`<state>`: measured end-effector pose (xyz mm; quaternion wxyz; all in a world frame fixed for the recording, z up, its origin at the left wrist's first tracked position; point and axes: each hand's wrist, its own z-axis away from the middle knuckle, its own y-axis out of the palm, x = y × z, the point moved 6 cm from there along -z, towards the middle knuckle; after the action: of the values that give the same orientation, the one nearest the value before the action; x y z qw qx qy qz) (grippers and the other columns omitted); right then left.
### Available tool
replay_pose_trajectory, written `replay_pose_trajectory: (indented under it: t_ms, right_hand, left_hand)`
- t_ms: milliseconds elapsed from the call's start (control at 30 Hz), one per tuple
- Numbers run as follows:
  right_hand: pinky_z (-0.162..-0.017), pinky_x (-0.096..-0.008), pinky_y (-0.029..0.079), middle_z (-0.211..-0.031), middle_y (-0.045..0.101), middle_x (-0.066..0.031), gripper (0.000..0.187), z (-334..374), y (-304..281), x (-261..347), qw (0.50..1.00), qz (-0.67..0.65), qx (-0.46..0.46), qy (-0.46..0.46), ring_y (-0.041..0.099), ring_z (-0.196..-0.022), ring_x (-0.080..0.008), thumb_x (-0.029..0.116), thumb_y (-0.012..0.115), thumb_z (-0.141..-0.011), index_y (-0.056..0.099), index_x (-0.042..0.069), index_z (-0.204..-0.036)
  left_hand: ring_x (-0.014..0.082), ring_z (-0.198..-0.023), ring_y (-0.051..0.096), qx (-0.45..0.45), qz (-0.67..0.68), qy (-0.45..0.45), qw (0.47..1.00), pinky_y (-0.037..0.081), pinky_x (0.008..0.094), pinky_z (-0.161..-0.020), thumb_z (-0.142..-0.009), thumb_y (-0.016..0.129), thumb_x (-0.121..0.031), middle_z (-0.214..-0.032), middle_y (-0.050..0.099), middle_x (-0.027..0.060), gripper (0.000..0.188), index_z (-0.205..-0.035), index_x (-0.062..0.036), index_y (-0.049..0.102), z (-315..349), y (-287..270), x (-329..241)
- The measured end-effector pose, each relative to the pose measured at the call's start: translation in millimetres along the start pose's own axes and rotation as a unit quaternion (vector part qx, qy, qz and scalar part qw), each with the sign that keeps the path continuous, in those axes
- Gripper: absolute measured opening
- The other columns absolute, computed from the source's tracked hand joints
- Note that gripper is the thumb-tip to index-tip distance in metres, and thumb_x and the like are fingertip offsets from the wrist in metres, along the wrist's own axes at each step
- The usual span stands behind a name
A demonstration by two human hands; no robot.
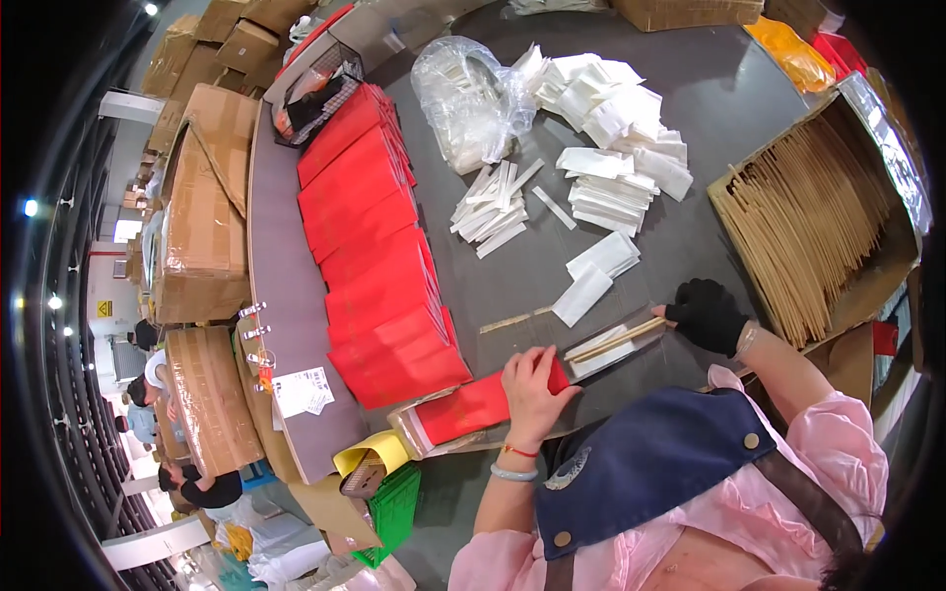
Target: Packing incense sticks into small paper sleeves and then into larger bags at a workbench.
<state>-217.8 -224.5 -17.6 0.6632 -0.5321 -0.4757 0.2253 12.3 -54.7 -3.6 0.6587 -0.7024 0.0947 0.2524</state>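
My left hand [537, 389] is bare and lies with its fingers outstretched on the end of a red packet [461, 409] at the table's near edge. My right hand [706, 315], in a black fingerless glove, pinches the right ends of thin wooden chopsticks [616, 341]. These rest slantwise over a white paper strip [597, 361], their left ends close to the red packet. Just beyond lie loose folded white napkins [583, 294]. Whether the chopsticks' tips enter the packet, I cannot tell.
Overlapping red packets [379, 286] line the left side. White napkins [631, 192], small white strips [491, 207] and a clear plastic bag [468, 103] lie at centre. At right stands a carton [727, 222] full of wooden sticks. A wire basket [325, 94] sits far left; people work beyond.
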Motion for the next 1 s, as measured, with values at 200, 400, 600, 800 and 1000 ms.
replay_pose_trajectory:
  t_ms: [200, 400, 600, 800, 1000]
  right_hand:
    - [-0.065, -0.0389, 0.050, -0.079, 0.061, -0.0124, 0.011, -19, 16, 13, 0.992, -0.101, -0.071, -0.018, 0.061, -0.076, -0.0296, 0.018, 0.065, -0.082, 0.067, 0.013, -0.092]
    - [-0.076, -0.0370, 0.050, -0.094, 0.061, -0.0165, 0.022, -38, 65, 71, 0.915, -0.398, -0.063, 0.012, 0.062, -0.087, -0.0290, 0.004, 0.063, -0.081, 0.058, 0.002, -0.102]
    - [-0.089, -0.0429, 0.042, -0.106, 0.060, -0.0106, 0.064, -47, -11, 76, 0.998, -0.039, -0.037, -0.036, 0.057, -0.102, -0.0310, 0.031, 0.080, -0.065, 0.058, 0.011, -0.121]
    - [-0.089, -0.0427, 0.040, -0.101, 0.059, -0.0096, 0.062, -41, -56, 62, 0.997, -0.030, -0.060, -0.028, 0.056, -0.100, -0.0295, 0.042, 0.079, -0.060, 0.059, 0.010, -0.109]
    - [-0.090, -0.0437, 0.040, -0.100, 0.059, -0.0106, 0.060, -32, -66, 47, 0.995, -0.021, -0.085, 0.039, 0.057, -0.097, -0.0301, 0.035, 0.081, -0.060, 0.058, 0.007, -0.107]
  left_hand:
    - [0.0341, -0.114, 0.046, -0.009, 0.018, 0.008, 1.000, 0.038, 0.0459, -0.097, -0.058, 0.085, -0.024, -0.121, 0.053, 0.0100, 0.075, -0.125, -0.0060, 0.056, -10, 9, -18]
    - [0.0335, -0.109, 0.048, -0.011, 0.023, 0.047, 0.999, 0.040, 0.0452, -0.093, -0.063, 0.078, -0.017, -0.117, 0.055, 0.0116, 0.066, -0.123, -0.0046, 0.055, -26, 19, -36]
    - [0.0315, -0.100, 0.051, 0.058, -0.038, 0.127, 0.989, 0.044, 0.0440, -0.083, -0.065, 0.074, -0.012, -0.106, 0.054, 0.0101, 0.046, -0.109, -0.0169, 0.062, -36, 8, -46]
    - [0.0322, -0.090, 0.054, 0.098, -0.122, 0.162, 0.974, 0.047, 0.0445, -0.073, -0.069, 0.065, -0.011, -0.097, 0.056, 0.0123, 0.015, -0.084, -0.0103, 0.065, -61, -79, -60]
    - [0.0405, -0.114, 0.049, -0.113, -0.134, 0.042, 0.984, 0.043, 0.0453, -0.097, -0.065, 0.072, -0.008, -0.122, 0.052, 0.0226, 0.030, -0.093, -0.0035, 0.065, -64, -121, 38]
